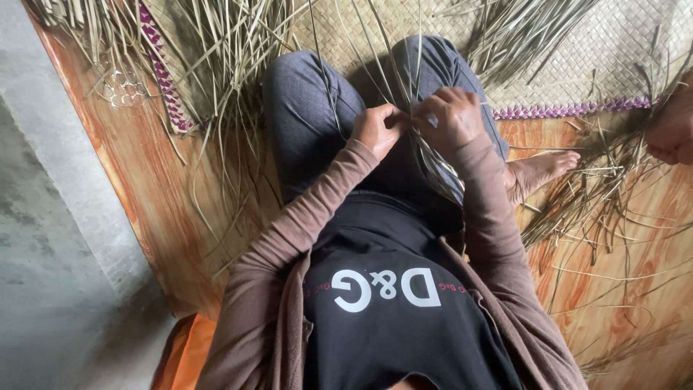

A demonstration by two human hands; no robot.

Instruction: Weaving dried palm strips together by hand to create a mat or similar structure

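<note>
Hands: left hand (377, 128) and right hand (449, 115) are held together above the knees, fingertips meeting at one spot.
Left fingers: curled nearly closed, thumb and forefinger pinched on a thin strip (411, 87) of dried leaf.
Right fingers: bent over and closed on the same strip just beside the left pinch; a small pale bit is seen under the forefinger, too small to be identified.
Strip: it is held between the two hands, rises upward from the pinch toward the mat (577, 50), and trails down between the legs.
Surroundings: loose strips (599, 180) are heaped on the floor (144, 166) at the right; a purple edging (570, 110) is seen along the mat's border; another person's hand (671, 130) is at the right edge.
Risk, tearing: the strip could be snapped or split unevenly if it is pulled too sharply, being dry and thin.
Risk, slipping: the pinch could be lost, since so little is gripped.
Risk, tangling: neighbouring strips crossing the hands could be caught and dragged along.
</note>
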